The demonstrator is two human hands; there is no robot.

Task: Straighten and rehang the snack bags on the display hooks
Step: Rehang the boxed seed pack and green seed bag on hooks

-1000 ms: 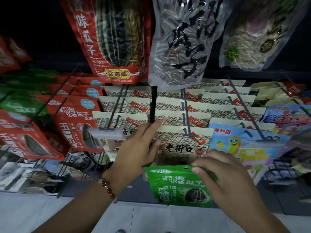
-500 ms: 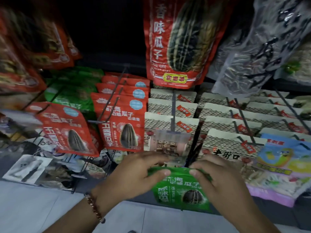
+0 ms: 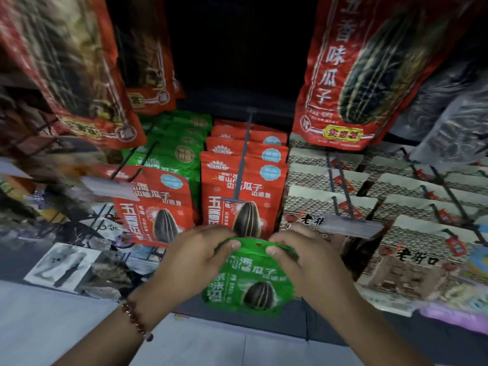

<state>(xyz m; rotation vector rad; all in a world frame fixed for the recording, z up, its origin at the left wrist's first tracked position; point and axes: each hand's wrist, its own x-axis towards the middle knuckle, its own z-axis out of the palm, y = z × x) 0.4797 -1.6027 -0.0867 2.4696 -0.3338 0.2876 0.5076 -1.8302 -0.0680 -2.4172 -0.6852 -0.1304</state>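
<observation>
Head view: pale tiled floor (image 3: 47, 326) below rack (image 3: 264, 326)

I see a pale tiled floor (image 3: 52, 326) along the bottom, a beaded bracelet (image 3: 134, 319) (reddish-brown beads), and a dark back panel (image 3: 237, 62) up top.

the bag you're holding (image 3: 248, 281) is bright green with white characters and a black seed striped in pale lines. behind it, the hanging red bags (image 3: 244, 191) carry white lettering, a pale blue round badge and the same dark striped seed. to their left, you see green bags (image 3: 179, 143) with a gold round seal. on your right, the cream bags (image 3: 330, 202) show a grey tiled-roof pattern and small red tags. overhead, your big red bag (image 3: 369, 72) has a dark green striped seed and yellow label. your bracelet (image 3: 136, 319) is reddish-brown beads.
</observation>
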